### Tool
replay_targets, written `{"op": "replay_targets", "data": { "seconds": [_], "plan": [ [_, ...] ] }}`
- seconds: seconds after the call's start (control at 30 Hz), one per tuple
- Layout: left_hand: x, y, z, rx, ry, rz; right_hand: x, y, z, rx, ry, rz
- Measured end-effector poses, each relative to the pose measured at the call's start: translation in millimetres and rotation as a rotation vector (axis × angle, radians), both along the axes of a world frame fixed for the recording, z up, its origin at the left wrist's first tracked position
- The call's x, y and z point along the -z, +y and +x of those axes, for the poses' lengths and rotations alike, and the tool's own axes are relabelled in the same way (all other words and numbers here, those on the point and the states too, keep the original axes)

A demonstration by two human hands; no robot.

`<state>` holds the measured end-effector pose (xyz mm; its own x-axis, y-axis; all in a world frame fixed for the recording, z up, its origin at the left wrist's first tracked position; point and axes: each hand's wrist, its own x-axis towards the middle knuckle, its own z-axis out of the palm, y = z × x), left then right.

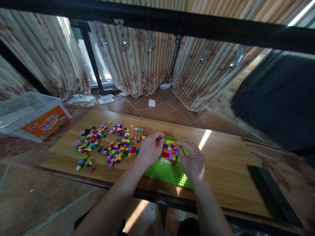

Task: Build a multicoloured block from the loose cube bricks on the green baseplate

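Observation:
A multicoloured block build [170, 152] of small toy bricks stands on a green studded baseplate [162, 172]. At its left side is my left hand [150, 148], fingers curled and thumb bent toward the index finger. Whatever lies between those fingertips is too small to make out. My right hand [193, 159] is on the other side, its thumb and index finger closed at the build's upper right edge. Its fingertips touch or nearly touch the top bricks, and I cannot tell whether a loose brick is held. Part of the baseplate is hidden under both hands.
Loose toy bricks [118, 150] lie in several piles left of the baseplate on the wooden board [221, 170]. A clear plastic tub [34, 114] with an orange label stands at far left. A black flat object [273, 195] lies at right. A dark rail [157, 18] crosses above.

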<state>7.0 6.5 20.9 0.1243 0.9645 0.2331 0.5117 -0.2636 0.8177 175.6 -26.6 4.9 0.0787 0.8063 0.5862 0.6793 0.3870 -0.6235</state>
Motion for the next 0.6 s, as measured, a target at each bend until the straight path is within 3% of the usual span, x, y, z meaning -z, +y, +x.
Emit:
{"op": "replay_targets", "data": {
  "seconds": [0.27,0.6],
  "plan": [
    [8.0,1.5,7.4,0.066,-0.104,-0.054,2.7,0.2,-4.7,0.043,-0.098,0.057],
    [7.9,1.3,7.9,0.057,-0.112,-0.077,7.0,0.1,-8.6,0.074,0.043,-0.054]
  ]
}}
